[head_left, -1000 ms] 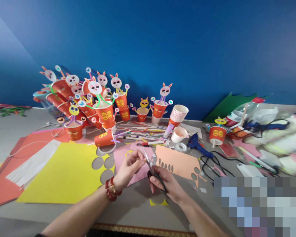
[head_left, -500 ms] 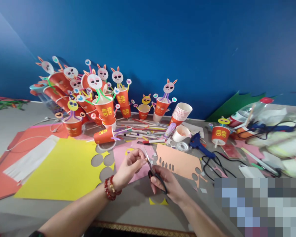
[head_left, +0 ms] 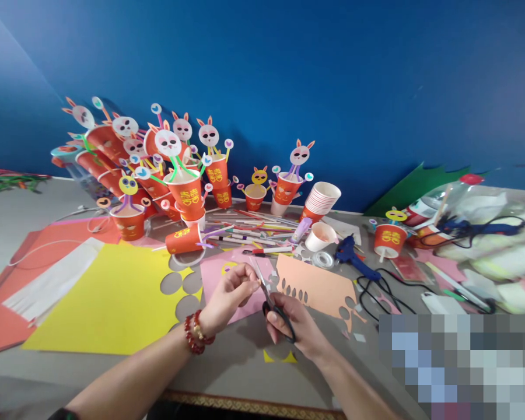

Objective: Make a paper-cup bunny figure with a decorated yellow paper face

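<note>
My right hand (head_left: 294, 324) grips a pair of scissors (head_left: 284, 322) with black handles, fingers in the loops. The blades point up and to the left, close to the fingertips of my left hand (head_left: 233, 290). That hand is closed in a pinch; whatever small piece it holds is too tiny to make out. Beneath the hands lies a pink sheet (head_left: 213, 269) with a small yellow cutout (head_left: 228, 267) on it. Right of it rests a peach sheet (head_left: 319, 281) with several leaf-shaped and round holes.
On the left lie a yellow sheet (head_left: 96, 303) and orange-red sheets (head_left: 30, 251). Behind stand red paper cups (head_left: 188, 195) with rabbit faces, many pens (head_left: 254, 233) and a cup stack (head_left: 321, 198). A blue glue gun (head_left: 356, 259) and cables lie to the right.
The scissor blades look slightly shifted near my left fingertips. Both hands keep nearly the same place; the whole view has drifted very little.
</note>
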`<state>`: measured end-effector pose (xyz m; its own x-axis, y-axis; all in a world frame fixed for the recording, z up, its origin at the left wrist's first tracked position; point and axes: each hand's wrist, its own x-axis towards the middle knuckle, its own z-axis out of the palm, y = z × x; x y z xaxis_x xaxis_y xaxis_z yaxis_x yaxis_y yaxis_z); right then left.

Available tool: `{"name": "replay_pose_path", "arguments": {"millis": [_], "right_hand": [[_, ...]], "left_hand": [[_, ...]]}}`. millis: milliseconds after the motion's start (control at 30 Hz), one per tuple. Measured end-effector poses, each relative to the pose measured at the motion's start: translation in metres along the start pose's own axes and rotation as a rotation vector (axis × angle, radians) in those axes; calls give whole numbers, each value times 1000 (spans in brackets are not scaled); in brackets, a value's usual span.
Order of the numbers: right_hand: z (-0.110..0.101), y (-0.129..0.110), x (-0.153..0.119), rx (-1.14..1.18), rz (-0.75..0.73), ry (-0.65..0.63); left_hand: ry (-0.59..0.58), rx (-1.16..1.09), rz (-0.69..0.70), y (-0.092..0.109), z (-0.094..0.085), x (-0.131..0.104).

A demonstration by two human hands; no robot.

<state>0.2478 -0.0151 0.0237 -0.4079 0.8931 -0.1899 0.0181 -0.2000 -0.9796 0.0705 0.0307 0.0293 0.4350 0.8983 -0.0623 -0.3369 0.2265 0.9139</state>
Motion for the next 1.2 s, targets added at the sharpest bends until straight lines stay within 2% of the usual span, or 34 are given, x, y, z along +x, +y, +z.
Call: {"name": "replay_pose_path", "arguments": {"millis": [133,233,367,467,667,867,1100,1200], "right_hand": [[-2,3,1,8,1,42],[-3,1,1,43,-39,151],[-4,-6,2,19,-129,332],[-4,-7,2,-17,-141,366],[-7,3,4,7,-144,312],[-3,1,4,65,-138,299],[-5,-6,1,-8,-222,420],[-2,-6,1,-18,-233,433]], "left_hand": [[-2,27,-11,4,1,0],[-30,67,-46,6,2,0],[-196,172,-142,3,5,0],[-268,247,-189,-1,5,0],[-259,270,-181,-4,4,0],[-184,217,-120,-10,4,-1],[-105,194,-78,-16,11,-7],[-84,215,-54,-17,14,-8]]}}
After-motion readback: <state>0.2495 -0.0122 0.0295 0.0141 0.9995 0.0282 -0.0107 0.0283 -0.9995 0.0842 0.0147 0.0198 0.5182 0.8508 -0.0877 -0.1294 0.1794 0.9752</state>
